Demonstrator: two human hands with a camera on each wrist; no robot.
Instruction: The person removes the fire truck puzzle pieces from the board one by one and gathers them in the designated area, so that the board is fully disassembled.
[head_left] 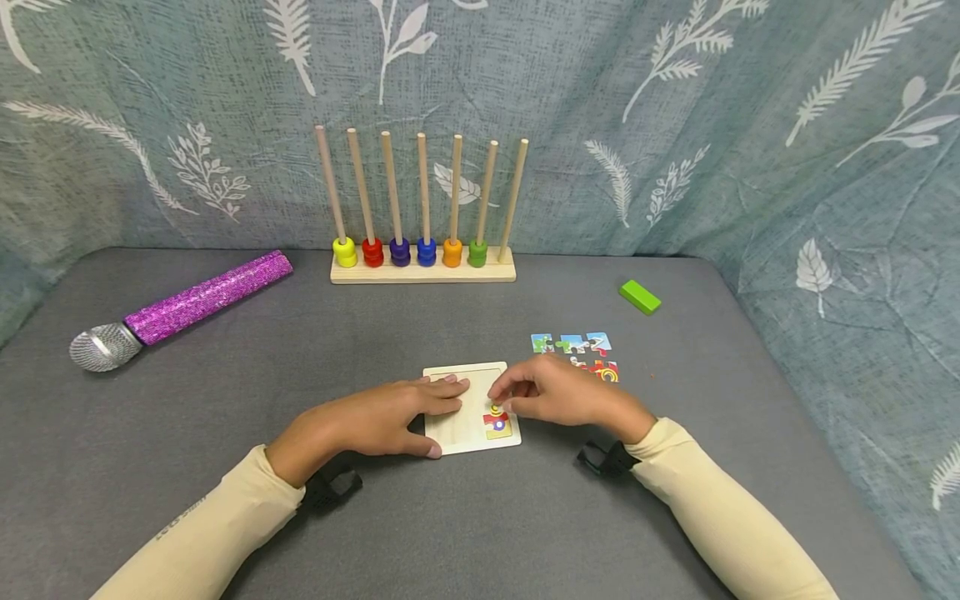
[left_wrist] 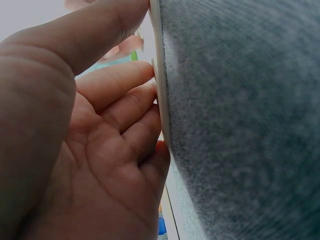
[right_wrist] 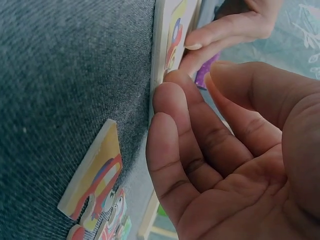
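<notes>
A wooden puzzle board (head_left: 460, 429) lies on the table, with colourful jigsaw pieces (head_left: 498, 425) along its right side. My left hand (head_left: 386, 414) spreads its straight fingers over the board's left part, thumb at the front edge. Over the right side, my right hand (head_left: 558, 390) has loosely bent fingers, with thumb and index fingertip close to a yellow-ringed piece (head_left: 496, 409). Nothing shows pinched between thumb and index in the right wrist view, where the other fingertips (right_wrist: 169, 97) sit at the board's edge. More loose pieces (head_left: 572, 343) lie beyond the right hand, partly hidden by it.
At the back stands a wooden rack (head_left: 420, 276) of upright pegs with coloured beads. A glittery purple microphone (head_left: 210, 298) lies at the left, and a green block (head_left: 640, 297) at the back right. A patterned cloth (head_left: 555, 92) hangs behind the grey table (head_left: 465, 525).
</notes>
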